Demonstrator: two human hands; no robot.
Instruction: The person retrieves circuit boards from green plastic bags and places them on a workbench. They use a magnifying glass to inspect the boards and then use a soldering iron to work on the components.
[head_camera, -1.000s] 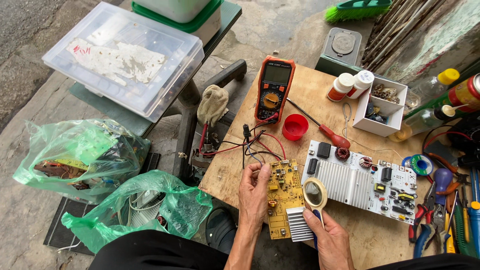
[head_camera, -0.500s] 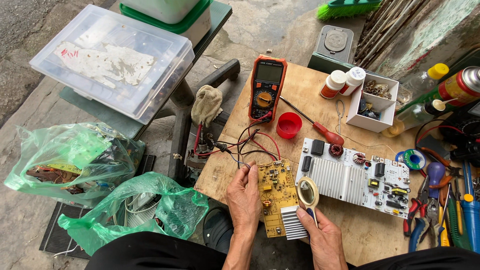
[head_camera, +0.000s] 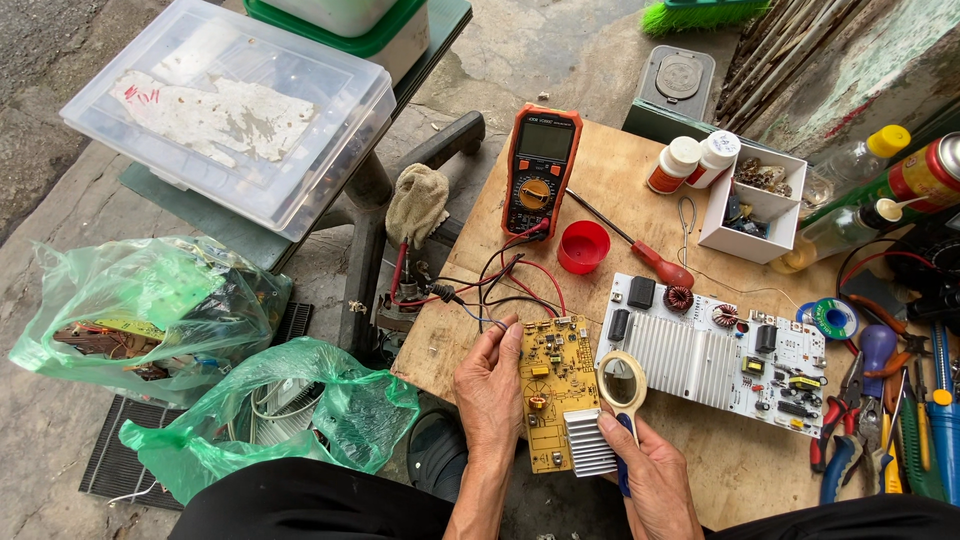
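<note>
Upon a wooden bench (head_camera: 620, 180), the yellow circuit board (head_camera: 556, 400) is gripped lengthwise by the left hand (head_camera: 490, 385); the magnifying glass (head_camera: 621, 383), clasped by the right hand (head_camera: 650, 470), is held just right of it.

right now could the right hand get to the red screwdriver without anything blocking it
Probably yes, once freed: the right hand holds a magnifying glass. The red screwdriver lies uncovered on the wooden table, beyond the white circuit board, which the hand could pass over.

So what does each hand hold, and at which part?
The left hand grips the yellow circuit board by its left edge. The right hand holds the magnifying glass by its blue handle, with the lens over the board's right side.
</note>
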